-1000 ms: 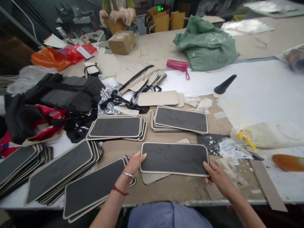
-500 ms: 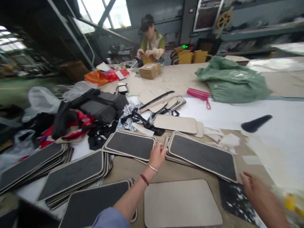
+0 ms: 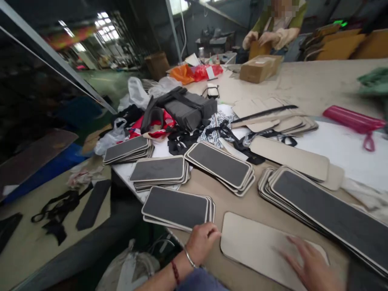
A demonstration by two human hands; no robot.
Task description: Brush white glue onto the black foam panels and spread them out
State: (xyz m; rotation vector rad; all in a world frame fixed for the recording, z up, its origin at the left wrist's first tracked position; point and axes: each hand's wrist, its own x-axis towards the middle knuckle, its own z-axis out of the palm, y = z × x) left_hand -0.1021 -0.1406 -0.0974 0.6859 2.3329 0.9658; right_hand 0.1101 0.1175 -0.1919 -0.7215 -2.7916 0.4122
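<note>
A plain beige board (image 3: 257, 246) with rounded corners lies flat on the table in front of me. My left hand (image 3: 202, 241) rests at its left end, fingers curled against the edge. My right hand (image 3: 309, 266) lies on the board's right part, fingers stretched out, blurred by motion. Just left of my left hand sits a stack of boards with black faces (image 3: 177, 207). More such stacks lie beyond: one at centre (image 3: 220, 165), one at left (image 3: 159, 170), one further left (image 3: 127, 148), and a long one at the right (image 3: 327, 210).
Beige blanks (image 3: 289, 155) and a fan of smaller blanks (image 3: 281, 117) lie further back. A grey bag (image 3: 186, 109), black straps and red cloth are heaped at the left. A pink case (image 3: 353, 119) lies right. A person across the table handles a cardboard box (image 3: 260, 66). The table edge (image 3: 127, 182) drops to the floor at the left.
My view has swung left. My left hand came back from the far stacks to the beige board's left end, and my right hand moved onto the board.
</note>
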